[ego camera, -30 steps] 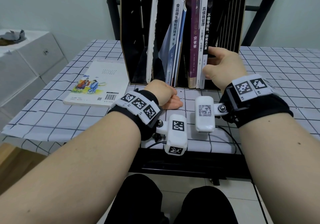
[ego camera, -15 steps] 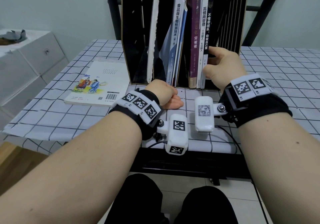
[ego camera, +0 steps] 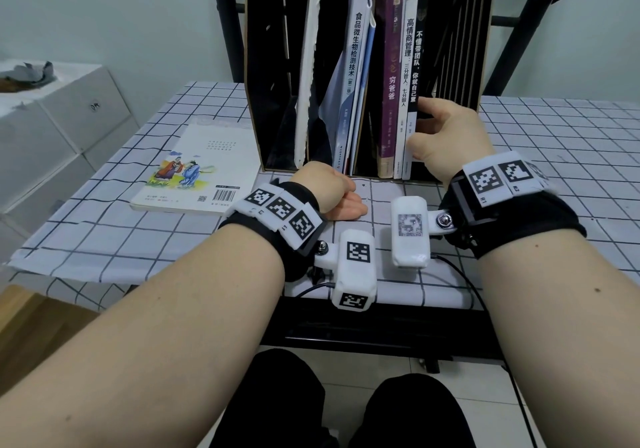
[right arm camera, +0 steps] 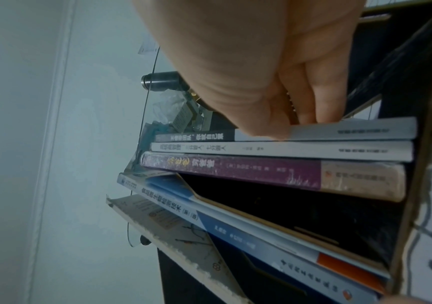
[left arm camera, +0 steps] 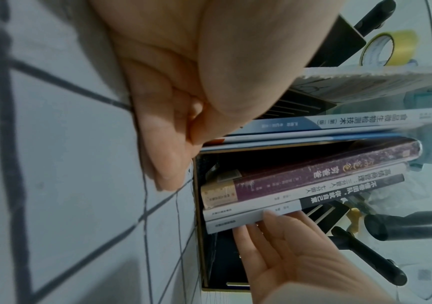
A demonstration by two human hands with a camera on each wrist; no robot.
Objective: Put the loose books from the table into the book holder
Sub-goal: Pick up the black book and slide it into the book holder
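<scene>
A black book holder [ego camera: 265, 66] stands on the checked table. In its right slot a black-spined book [ego camera: 418, 66] stands beside a white-spined one [ego camera: 407, 101] and a purple one [ego camera: 391, 84]. My right hand [ego camera: 446, 136] holds the black-spined book [left arm camera: 345, 190], thumb on the spine and fingers along its right cover [right arm camera: 339, 129]. My left hand [ego camera: 327, 189] rests on the cloth in front of the holder, fingers loosely curled, holding nothing. One loose book [ego camera: 194, 167] with a picture cover lies flat left of the holder.
A blue-and-white textbook [ego camera: 353, 77] and a thin torn-edged book [ego camera: 306, 66] lean in the middle slots. White cabinets [ego camera: 52, 129] stand to the left. A black metal frame [ego camera: 533, 14] rises behind the holder. A yellow tape roll [left arm camera: 389, 47] shows behind it.
</scene>
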